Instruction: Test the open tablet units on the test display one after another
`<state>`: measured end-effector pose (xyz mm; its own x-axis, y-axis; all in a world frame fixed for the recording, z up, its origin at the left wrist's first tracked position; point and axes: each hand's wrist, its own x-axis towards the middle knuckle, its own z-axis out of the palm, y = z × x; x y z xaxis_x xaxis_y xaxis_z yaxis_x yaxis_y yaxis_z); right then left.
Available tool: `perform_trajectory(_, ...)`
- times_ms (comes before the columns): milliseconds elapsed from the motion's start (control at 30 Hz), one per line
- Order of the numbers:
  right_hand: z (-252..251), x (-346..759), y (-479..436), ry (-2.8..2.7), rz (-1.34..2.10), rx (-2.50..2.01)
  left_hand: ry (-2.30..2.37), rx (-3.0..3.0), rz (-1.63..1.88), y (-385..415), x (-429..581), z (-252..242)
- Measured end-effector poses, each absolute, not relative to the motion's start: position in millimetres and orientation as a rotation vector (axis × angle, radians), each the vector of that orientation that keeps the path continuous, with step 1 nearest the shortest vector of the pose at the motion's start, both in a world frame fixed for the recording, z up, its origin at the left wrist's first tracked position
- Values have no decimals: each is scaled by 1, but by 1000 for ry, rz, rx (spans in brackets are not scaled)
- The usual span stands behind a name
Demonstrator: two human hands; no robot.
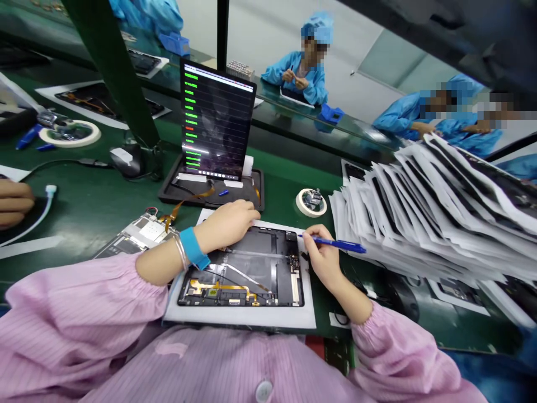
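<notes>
An opened tablet housing (251,263) lies on a white sheet (268,320) in front of me, its ribbon cables and small boards exposed. My left hand (232,222) rests over the housing's upper left part, a blue band around its wrist. Its fingers bend downward, and their tips are hidden. At the upper right corner, my right hand (324,254) is closed around a blue pen (342,244). The pen's tip points left at that corner; whether it touches cannot be made out.
Behind stands a lit tablet screen (216,120) in a black tray (168,193). A tall stack of papers with dark panels (403,207) is on the right, beside a tape roll (311,202). Another person's hand (14,204) shows at left. People in blue sit across.
</notes>
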<state>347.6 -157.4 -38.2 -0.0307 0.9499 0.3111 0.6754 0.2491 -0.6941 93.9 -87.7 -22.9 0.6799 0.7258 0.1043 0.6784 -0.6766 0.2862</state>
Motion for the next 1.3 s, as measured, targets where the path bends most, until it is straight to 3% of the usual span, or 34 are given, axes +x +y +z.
perform_trajectory(167,-14,322,-96,-2284,-118,-1837,1185,2480,-102,-102,68,2)
perform_trajectory(300,-15,313,-42,-2391,-203,-1865,1090,2303,-186,-103,59,-5)
perform_trajectory(567,13,366,22,-1833,-387,-2222,902,2076,-183,-83,55,-10)
perform_trajectory(700,17,349,4,-1797,-491,-2141,850,2028,-182,-77,53,-12)
perform_trajectory(767,15,331,-21,-2003,-385,-1989,845,2032,-172,-75,52,-12)
perform_trajectory(900,-6,306,-83,-2447,204,-1713,791,2027,-157,-71,51,-14)
perform_trajectory(1167,-60,304,-102,-2287,509,-1470,727,2016,-131,-70,50,-14)
perform_trajectory(1300,-61,303,-99,-2186,588,-1413,988,2047,340,-65,45,-4)
